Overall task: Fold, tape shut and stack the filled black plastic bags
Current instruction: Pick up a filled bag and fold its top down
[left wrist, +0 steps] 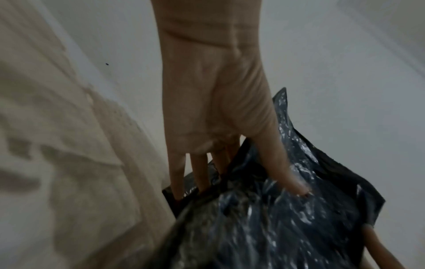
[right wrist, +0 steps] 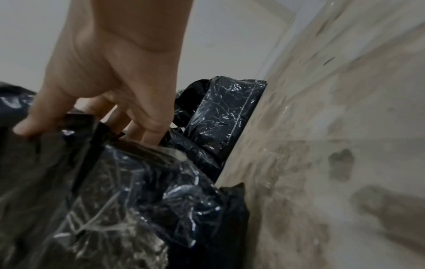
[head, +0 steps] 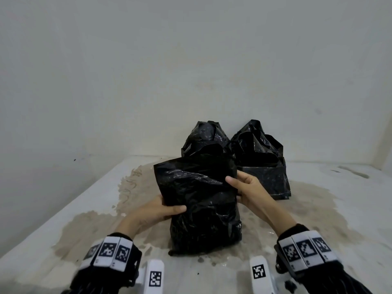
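Note:
A filled black plastic bag (head: 203, 209) stands upright on the stained floor right in front of me, its flat upper flap raised. My left hand (head: 163, 209) pinches the flap's left edge, thumb in front and fingers behind, as the left wrist view shows on the bag (left wrist: 276, 218). My right hand (head: 239, 187) pinches the right edge of the flap the same way; its thumb lies on the bag (right wrist: 115, 200). Two more filled black bags stand behind, one at the centre (head: 203, 136) and one to the right (head: 263, 162), both with loose, unsealed tops.
The floor (head: 84, 209) is pale with brown wet stains around the bags. Plain walls close the space behind and on the right, meeting in a corner (head: 377, 162). The right rear bag (right wrist: 225, 116) leans close behind the held one.

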